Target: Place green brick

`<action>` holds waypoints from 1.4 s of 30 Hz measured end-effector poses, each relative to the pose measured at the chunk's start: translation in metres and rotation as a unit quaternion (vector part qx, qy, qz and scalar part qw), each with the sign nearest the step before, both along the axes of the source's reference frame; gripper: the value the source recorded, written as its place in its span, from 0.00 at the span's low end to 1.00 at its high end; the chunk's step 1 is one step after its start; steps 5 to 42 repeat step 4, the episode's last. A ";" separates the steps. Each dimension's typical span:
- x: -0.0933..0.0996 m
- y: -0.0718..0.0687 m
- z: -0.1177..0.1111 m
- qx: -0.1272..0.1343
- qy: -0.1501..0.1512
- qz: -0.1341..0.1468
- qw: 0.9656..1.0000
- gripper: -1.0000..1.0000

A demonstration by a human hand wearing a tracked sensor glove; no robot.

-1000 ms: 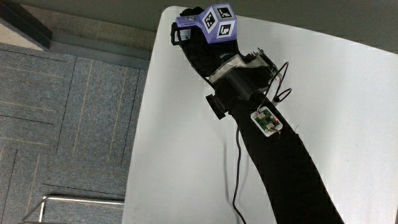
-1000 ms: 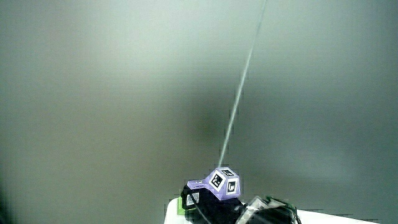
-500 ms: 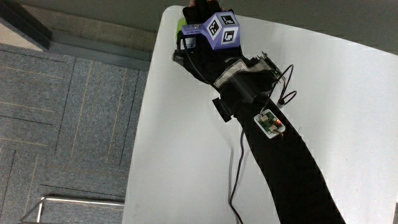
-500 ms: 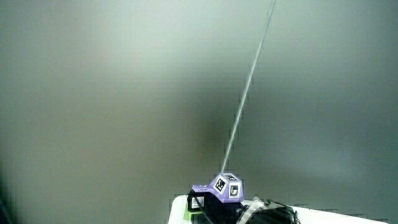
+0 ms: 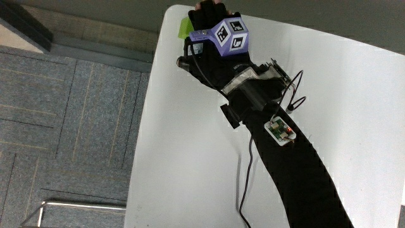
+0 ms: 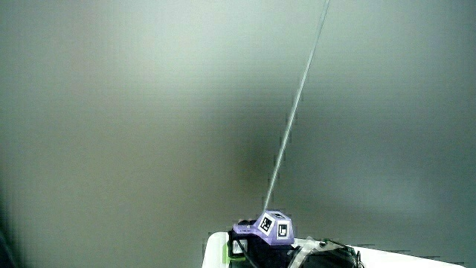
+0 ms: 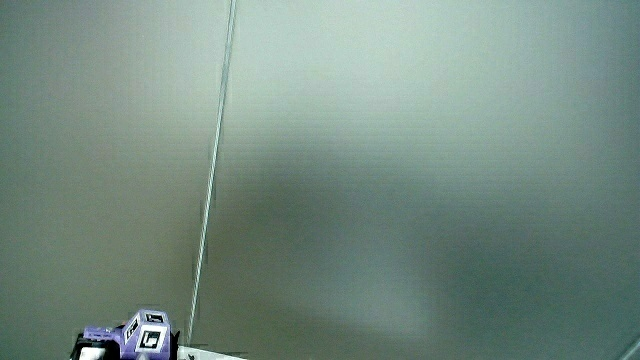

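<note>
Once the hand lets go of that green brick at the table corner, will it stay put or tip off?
The green brick looks small and rigid, so probably light and stiff. It sits at the very corner of the table, mostly hidden under the hand, so a nudge might push it off. Its flat faces suggest it won't roll.

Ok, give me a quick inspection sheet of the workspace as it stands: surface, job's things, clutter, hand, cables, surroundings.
Surface: white table, mostly bare; rounded corner close to the hand.
Job's things: green brick at the table's corner, only a sliver showing beside the hand; a green edge also shows in a side view.
Clutter: nothing seen.
Hand: the hand is over the table's corner, against the brick; patterned cube on its back. Whether it holds the brick cannot be told.
Cables: thin wire trails along the forearm across the table; small circuit board on the forearm.
Surroundings: grey carpet tiles beside the table; both side views show mainly a pale wall.
</note>
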State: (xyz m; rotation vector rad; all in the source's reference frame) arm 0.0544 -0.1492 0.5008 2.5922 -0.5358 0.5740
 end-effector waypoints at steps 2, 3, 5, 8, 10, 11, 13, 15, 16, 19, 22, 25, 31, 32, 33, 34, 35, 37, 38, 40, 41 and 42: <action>0.004 0.003 -0.005 0.011 -0.002 0.004 1.000 0.00; 0.007 0.002 0.000 0.009 -0.007 -0.003 1.000 0.00; 0.010 0.004 -0.002 0.006 -0.007 0.002 1.000 0.00; 0.010 0.004 -0.002 0.006 -0.007 0.002 1.000 0.00; 0.010 0.004 -0.002 0.006 -0.007 0.002 1.000 0.00; 0.010 0.004 -0.002 0.006 -0.007 0.002 1.000 0.00; 0.010 0.004 -0.002 0.006 -0.007 0.002 1.000 0.00; 0.010 0.004 -0.002 0.006 -0.007 0.002 1.000 0.00; 0.010 0.004 -0.002 0.006 -0.007 0.002 1.000 0.00; 0.010 0.004 -0.002 0.006 -0.007 0.002 1.000 0.00; 0.010 0.004 -0.002 0.006 -0.007 0.002 1.000 0.00; 0.010 0.004 -0.002 0.006 -0.007 0.002 1.000 0.00; 0.010 0.004 -0.002 0.006 -0.007 0.002 1.000 0.00; 0.010 0.004 -0.002 0.006 -0.007 0.002 1.000 0.00; 0.010 0.004 -0.002 0.006 -0.007 0.002 1.000 0.00; 0.010 0.004 -0.002 0.006 -0.007 0.002 1.000 0.00; 0.010 0.004 -0.002 0.006 -0.007 0.002 1.000 0.00; 0.010 0.004 -0.002 0.006 -0.007 0.002 1.000 0.00; 0.010 0.004 -0.002 0.006 -0.007 0.002 1.000 0.00; 0.010 0.004 -0.002 0.006 -0.007 0.002 1.000 0.00; 0.010 0.004 -0.002 0.006 -0.007 0.002 1.000 0.00; 0.010 0.004 -0.002 0.006 -0.007 0.002 1.000 0.00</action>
